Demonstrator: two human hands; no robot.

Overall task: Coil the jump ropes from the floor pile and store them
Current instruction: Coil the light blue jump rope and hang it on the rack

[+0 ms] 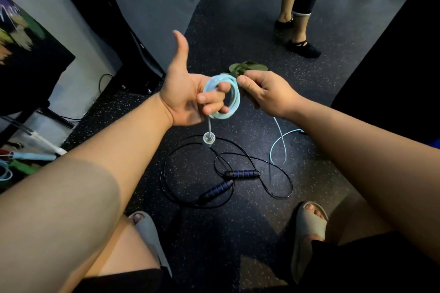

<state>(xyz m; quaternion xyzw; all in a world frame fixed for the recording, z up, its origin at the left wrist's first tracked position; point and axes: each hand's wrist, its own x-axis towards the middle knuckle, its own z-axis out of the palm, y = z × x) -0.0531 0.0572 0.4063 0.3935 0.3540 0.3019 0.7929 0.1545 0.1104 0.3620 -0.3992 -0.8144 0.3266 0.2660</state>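
A: Where is the rope you're coiling?

B: Your left hand (188, 97) has its fingers curled shut through a small coil of pale blue plastic jump rope (226, 96), thumb sticking straight up. A short tail drops from the coil to a round metal end fitting (209, 138).

A: And your other hand?

B: Your right hand (266, 95) pinches the coil's far edge, just beside the left. The loose rest of the blue rope (281, 143) trails from under your right wrist down to the dark speckled rubber floor (238, 233).

A: Anything else down there?

B: A thin black jump rope with black-and-blue ribbed handles (241, 174) lies in loose loops between your feet in grey slide sandals (307, 226). An olive-green sandal (247, 66) shows behind your hands. Another person's legs (295, 5) stand well apart, upper right.
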